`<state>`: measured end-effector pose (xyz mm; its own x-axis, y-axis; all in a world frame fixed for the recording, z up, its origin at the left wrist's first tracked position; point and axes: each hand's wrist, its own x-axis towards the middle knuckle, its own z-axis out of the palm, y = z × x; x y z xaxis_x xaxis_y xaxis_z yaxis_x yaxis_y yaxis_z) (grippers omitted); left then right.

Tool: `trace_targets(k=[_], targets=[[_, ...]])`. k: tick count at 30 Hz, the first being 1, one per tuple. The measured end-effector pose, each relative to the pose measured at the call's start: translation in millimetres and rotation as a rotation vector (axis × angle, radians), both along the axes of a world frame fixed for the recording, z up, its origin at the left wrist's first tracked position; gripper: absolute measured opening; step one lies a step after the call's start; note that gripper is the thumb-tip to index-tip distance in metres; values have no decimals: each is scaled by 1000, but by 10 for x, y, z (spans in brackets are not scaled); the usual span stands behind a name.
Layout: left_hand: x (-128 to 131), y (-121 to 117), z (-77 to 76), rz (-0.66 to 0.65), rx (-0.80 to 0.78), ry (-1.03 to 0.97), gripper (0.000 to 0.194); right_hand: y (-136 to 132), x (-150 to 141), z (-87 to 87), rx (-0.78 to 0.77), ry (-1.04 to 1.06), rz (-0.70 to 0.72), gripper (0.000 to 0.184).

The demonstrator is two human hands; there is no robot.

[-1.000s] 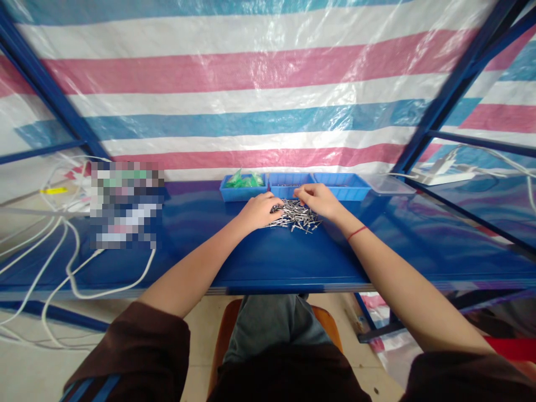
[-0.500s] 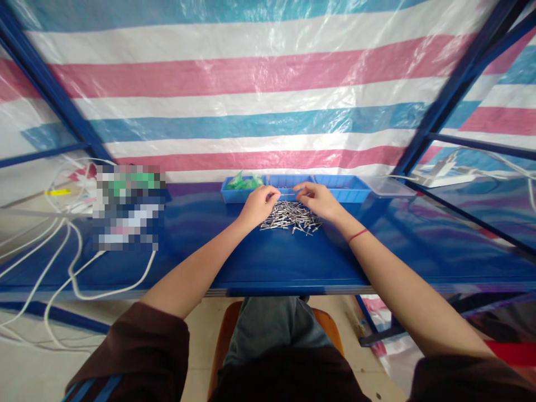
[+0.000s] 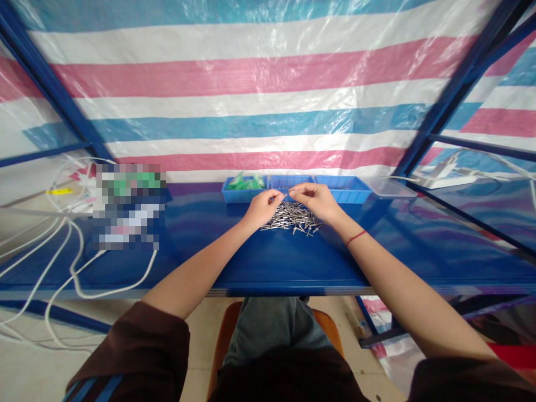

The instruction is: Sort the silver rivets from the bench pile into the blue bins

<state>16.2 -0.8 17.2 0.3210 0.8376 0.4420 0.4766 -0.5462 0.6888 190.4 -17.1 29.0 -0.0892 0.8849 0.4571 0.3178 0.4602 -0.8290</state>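
A heap of silvery blind rivets [image 3: 293, 216] lies on the blue tabletop, thin pins pointing every way. Just over the heap's far side, my left hand [image 3: 264, 206] is closed in a pinch on a small thin piece that looks like one of these rivets. From the right, my right hand [image 3: 316, 200] meets it, thumb and forefinger pinched at the piece's other end. The fingertips of both hands almost touch, and they hide most of the piece. Behind them stands a blue divided bin [image 3: 352, 192]; its left compartment holds green plastic bags [image 3: 247, 181].
A clear plastic lid [image 3: 391, 188] lies right of the bin, with a white power strip [image 3: 448, 174] beyond. White cables [image 3: 75, 262] loop over the table's left end, near a blurred-out patch. Blue frame posts [image 3: 444, 95] and a striped sheet [image 3: 259, 84] enclose the back.
My right hand has moved left to my left hand, and its spread fingers have closed into a pinch. My left hand has shifted slightly right. The heap looks the same.
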Motion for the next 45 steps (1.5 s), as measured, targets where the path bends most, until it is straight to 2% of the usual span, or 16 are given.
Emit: trace_targets(k=[5,9,14,18,20,26,28,30,34,39,45], targets=[[15,7,-45,-5,9,-15,22,-31,-19,22,88,-91,2,21],[19,18,-60,-24,101,-59,19,-41,-19,29,128,-120,5,22],[9,23,-38,41,223,-80,13,2,19,-13,188,-194,-49,23],[-1,23,-23,36,264,-52,11,51,19,-65,126,-214,11,24],[-13,14,-5,18,265,-12,12,80,23,-79,31,-105,-11,23],[-82,0,67,-14,269,149,18,147,190,-26,-186,556,-371,21],[-110,13,66,-27,258,228,21,147,263,6,-253,684,-421,26],[-135,22,57,-53,220,328,22,134,300,32,-312,728,-430,31],[-161,-8,80,-85,113,534,25,82,244,58,-361,680,-330,33],[-199,-85,207,-29,116,696,32,25,90,58,-316,478,-206,29],[-252,-106,287,-129,-19,814,32,23,38,17,-272,227,-159,28]])
